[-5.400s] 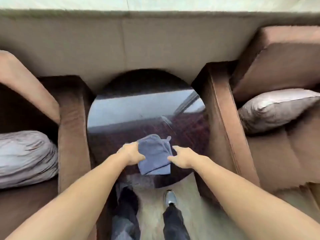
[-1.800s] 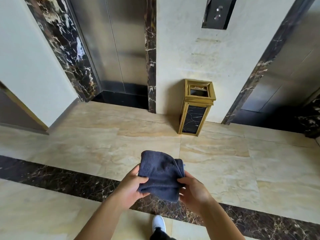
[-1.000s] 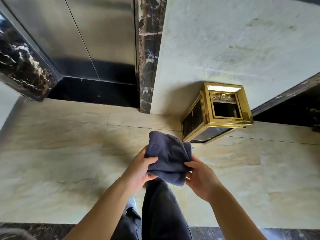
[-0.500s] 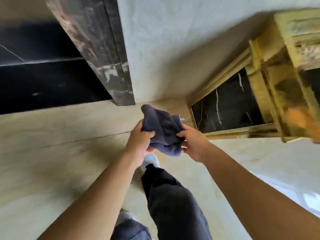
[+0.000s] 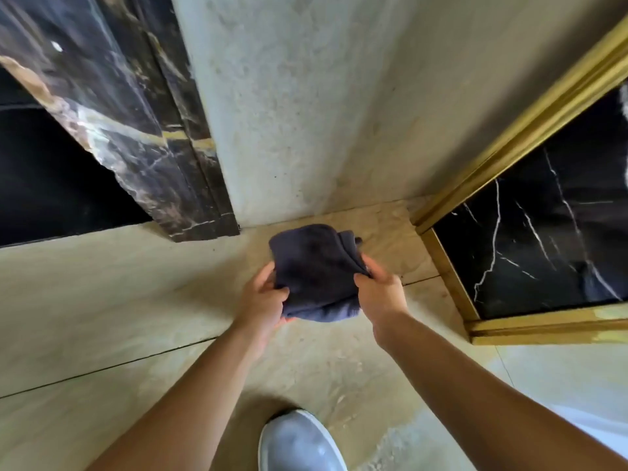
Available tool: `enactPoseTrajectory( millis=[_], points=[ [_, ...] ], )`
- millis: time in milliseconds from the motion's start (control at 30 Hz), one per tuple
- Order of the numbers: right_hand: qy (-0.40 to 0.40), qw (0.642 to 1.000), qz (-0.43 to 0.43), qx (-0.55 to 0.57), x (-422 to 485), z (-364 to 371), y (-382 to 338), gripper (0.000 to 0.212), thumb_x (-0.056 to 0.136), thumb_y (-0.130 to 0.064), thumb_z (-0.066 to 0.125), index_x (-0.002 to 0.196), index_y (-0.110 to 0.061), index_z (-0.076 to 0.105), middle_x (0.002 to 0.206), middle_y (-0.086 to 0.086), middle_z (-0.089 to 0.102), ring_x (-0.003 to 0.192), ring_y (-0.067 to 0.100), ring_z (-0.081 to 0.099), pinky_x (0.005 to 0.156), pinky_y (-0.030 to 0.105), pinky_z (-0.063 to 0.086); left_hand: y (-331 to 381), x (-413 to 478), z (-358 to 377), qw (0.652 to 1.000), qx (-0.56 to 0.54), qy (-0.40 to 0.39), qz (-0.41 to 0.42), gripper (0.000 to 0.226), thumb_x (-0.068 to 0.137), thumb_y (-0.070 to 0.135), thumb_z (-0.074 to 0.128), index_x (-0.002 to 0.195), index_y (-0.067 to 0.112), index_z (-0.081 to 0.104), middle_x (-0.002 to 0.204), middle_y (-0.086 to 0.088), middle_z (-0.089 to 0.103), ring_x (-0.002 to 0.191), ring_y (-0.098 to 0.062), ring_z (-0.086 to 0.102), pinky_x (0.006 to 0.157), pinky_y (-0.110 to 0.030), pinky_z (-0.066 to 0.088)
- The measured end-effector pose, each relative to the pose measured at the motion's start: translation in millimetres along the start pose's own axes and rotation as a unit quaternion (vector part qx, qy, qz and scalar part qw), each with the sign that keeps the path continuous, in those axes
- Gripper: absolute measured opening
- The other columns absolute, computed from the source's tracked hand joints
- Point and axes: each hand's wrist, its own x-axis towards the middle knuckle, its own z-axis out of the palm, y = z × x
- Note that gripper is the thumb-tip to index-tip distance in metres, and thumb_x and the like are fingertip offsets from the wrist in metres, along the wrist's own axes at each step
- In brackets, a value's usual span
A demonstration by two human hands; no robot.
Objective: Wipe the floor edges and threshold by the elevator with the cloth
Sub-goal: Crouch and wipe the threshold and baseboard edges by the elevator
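Note:
A folded dark blue cloth [image 5: 314, 271] hangs low over the beige marble floor [image 5: 102, 300], close to the floor edge where it meets the cream wall [image 5: 289, 113]. My left hand [image 5: 263, 300] grips its left side and my right hand [image 5: 379, 290] grips its right side. The black elevator threshold [image 5: 51, 185] lies at the far left, behind a dark marble door frame [image 5: 142, 130]. Whether the cloth touches the floor I cannot tell.
A gold-framed bin with black marble panels [image 5: 543, 232] stands against the wall at the right, close to my right hand. My white shoe [image 5: 299, 443] is on the floor near the bottom edge.
I have bent closer to the floor. Both hands have carried the cloth down toward the corner between the door frame and the bin. My leg has dropped out of view.

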Motion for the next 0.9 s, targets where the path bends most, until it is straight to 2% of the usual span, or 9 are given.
enactPoseTrajectory(
  millis=[133,200,267,367,500,567,733,800,900],
  points=[
    [0.122,0.94,-0.163,-0.273,8,-11,-3,0.057,0.089,-0.014,0.052,0.145,-0.017,0.041,0.144,0.014,0.048,0.127,0.037,0.046,0.104,0.046,0.04,7,-1,0,0.989,0.112,0.065,0.068,0.033,0.082,0.006,0.058,0.112,0.02,0.059,0.117,-0.009,0.067,0.096,-0.027,0.067,0.079,-0.035,0.058],
    [0.06,0.893,-0.27,-0.356,1,12,2,0.059,0.092,-0.023,0.051,0.148,-0.017,0.037,0.152,0.014,0.039,0.137,0.037,0.037,0.112,0.048,0.033,3,-6,-21,0.917,0.341,0.124,0.166,0.04,0.082,0.009,0.061,0.121,0.015,0.059,0.124,-0.012,0.064,0.108,-0.029,0.061,0.092,-0.029,0.046],
    [-0.062,0.849,-0.292,-0.435,-3,46,12,0.068,0.097,-0.043,0.04,0.156,-0.023,0.011,0.165,0.01,0.007,0.151,0.032,0.004,0.122,0.046,0.006,-6,-6,-48,0.796,0.533,0.179,0.224,0.05,0.082,0.019,0.065,0.13,0.011,0.054,0.137,-0.016,0.053,0.127,-0.037,0.046,0.105,-0.044,0.037],
    [-0.087,0.825,-0.27,-0.488,16,74,18,0.078,0.094,-0.064,0.024,0.152,-0.031,-0.016,0.159,-0.002,-0.029,0.145,0.028,-0.03,0.115,0.048,-0.02,-22,4,-90,0.734,0.587,0.254,0.231,0.065,0.08,0.042,0.064,0.136,0.012,0.05,0.153,-0.021,0.034,0.135,-0.049,0.032,0.096,-0.065,0.041],
    [-0.029,0.781,-0.299,-0.548,67,42,19,0.068,0.096,-0.061,0.016,0.151,-0.037,-0.016,0.163,-0.003,-0.02,0.15,0.026,-0.018,0.12,0.051,-0.004,-41,10,-134,0.675,0.628,0.284,0.264,0.077,0.082,0.059,0.043,0.14,0.009,0.05,0.15,-0.029,0.036,0.129,-0.057,0.038,0.09,-0.069,0.039],
    [0.028,0.79,-0.272,-0.548,84,21,21,0.065,0.095,-0.059,0.014,0.15,-0.039,-0.014,0.165,-0.001,-0.012,0.151,0.027,-0.01,0.121,0.05,0.001,-46,8,-143,0.647,0.645,0.302,0.27,0.077,0.084,0.061,0.043,0.142,0.011,0.049,0.151,-0.028,0.037,0.128,-0.056,0.04,0.087,-0.066,0.04],
    [0.103,0.84,-0.133,-0.515,74,48,21,0.069,0.093,-0.056,0.015,0.154,-0.033,-0.009,0.165,0.011,-0.009,0.15,0.038,-0.009,0.119,0.058,-0.001,-43,6,-139,0.677,0.668,0.243,0.191,0.084,0.085,0.068,0.03,0.145,0.011,0.044,0.156,-0.03,0.027,0.14,-0.058,0.02,0.104,-0.071,0.023],
    [0.061,0.838,-0.173,-0.514,53,78,20,0.067,0.094,-0.057,0.018,0.154,-0.037,-0.005,0.165,0.009,-0.01,0.149,0.04,-0.013,0.117,0.059,-0.006,-44,9,-137,0.691,0.659,0.243,0.169,0.088,0.085,0.071,0.019,0.147,0.013,0.042,0.158,-0.027,0.023,0.143,-0.056,0.014,0.11,-0.07,0.015],
    [-0.039,0.809,-0.276,-0.517,15,115,22,0.062,0.096,-0.056,0.018,0.153,-0.043,-0.002,0.163,0.0,-0.017,0.147,0.037,-0.022,0.115,0.056,-0.013,-48,11,-135,0.683,0.661,0.256,0.176,0.085,0.079,0.063,0.036,0.146,0.013,0.045,0.16,-0.027,0.023,0.145,-0.054,0.012,0.112,-0.071,0.011]
  ],
)
